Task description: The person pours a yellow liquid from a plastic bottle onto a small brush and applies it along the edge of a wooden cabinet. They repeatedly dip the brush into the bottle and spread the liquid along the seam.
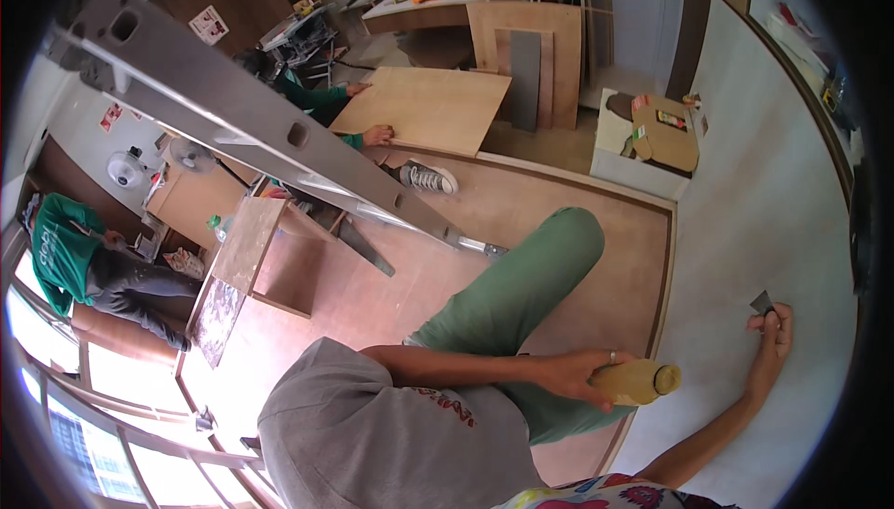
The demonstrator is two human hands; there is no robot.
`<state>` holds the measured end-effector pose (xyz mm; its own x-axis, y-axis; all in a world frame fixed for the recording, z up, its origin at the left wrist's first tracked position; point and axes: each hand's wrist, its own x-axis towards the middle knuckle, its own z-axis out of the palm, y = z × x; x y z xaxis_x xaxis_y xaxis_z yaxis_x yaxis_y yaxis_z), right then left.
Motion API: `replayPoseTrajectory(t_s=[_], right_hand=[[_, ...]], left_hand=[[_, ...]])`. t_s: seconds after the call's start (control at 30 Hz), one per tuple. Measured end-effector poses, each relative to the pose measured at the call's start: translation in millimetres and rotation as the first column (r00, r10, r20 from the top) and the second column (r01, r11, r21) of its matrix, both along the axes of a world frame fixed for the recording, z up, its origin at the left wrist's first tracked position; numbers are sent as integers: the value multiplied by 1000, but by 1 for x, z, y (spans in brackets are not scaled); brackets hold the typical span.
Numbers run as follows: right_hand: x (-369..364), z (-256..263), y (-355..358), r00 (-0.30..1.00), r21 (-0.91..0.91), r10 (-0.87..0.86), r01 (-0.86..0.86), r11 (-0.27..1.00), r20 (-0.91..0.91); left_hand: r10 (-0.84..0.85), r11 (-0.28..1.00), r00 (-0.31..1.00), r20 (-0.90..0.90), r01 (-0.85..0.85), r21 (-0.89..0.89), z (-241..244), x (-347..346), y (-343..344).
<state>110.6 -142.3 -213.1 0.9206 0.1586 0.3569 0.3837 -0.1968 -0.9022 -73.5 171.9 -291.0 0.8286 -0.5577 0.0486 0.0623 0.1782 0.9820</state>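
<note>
My left hand (583, 376), with a ring on one finger, is closed around a yellowish plastic bottle (628, 382) with a capped end pointing right. It is over my green-trousered legs. Farther right, my right hand (777, 334) pinches a small dark-handled putty knife (761, 301), its flat blade pointing up and left. The blade is close to a smooth pale grey panel (726, 229); whether it touches the surface, I cannot tell.
An aluminium ladder (293, 132) slants across the upper left. Behind it a person's hands hold a plywood sheet (433, 104). A handsaw (367, 247) leans by a wooden box frame (251, 243). Another person stands far left. A cardboard box (663, 135) lies near the panel.
</note>
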Motion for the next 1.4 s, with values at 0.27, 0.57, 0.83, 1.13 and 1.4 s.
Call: replayPoseTrajectory(t_s=[0.27, 0.57, 0.83, 1.13, 1.4], right_hand=[[5, 13, 19, 980, 107, 29, -8, 994, -195], [24, 10, 10, 955, 148, 171, -138, 979, -244], [-1, 20, 17, 905, 85, 137, -112, 990, -402], [-15, 33, 19, 830, 132, 82, -11, 991, -551], [-16, 27, 15, 805, 125, 37, 46, 991, -592]], left_hand=[[-39, 992, 998, -58, 46, 118, 0, 75, 42], [-95, 995, 987, 128, 98, -20, -11, 287, 65], [-345, 900, 863, 368, 416, -131, -7, 387, 29], [-538, 768, 772, 339, 615, -181, -23, 414, 0], [-655, 659, 698, 290, 715, -233, -33, 436, -21]])
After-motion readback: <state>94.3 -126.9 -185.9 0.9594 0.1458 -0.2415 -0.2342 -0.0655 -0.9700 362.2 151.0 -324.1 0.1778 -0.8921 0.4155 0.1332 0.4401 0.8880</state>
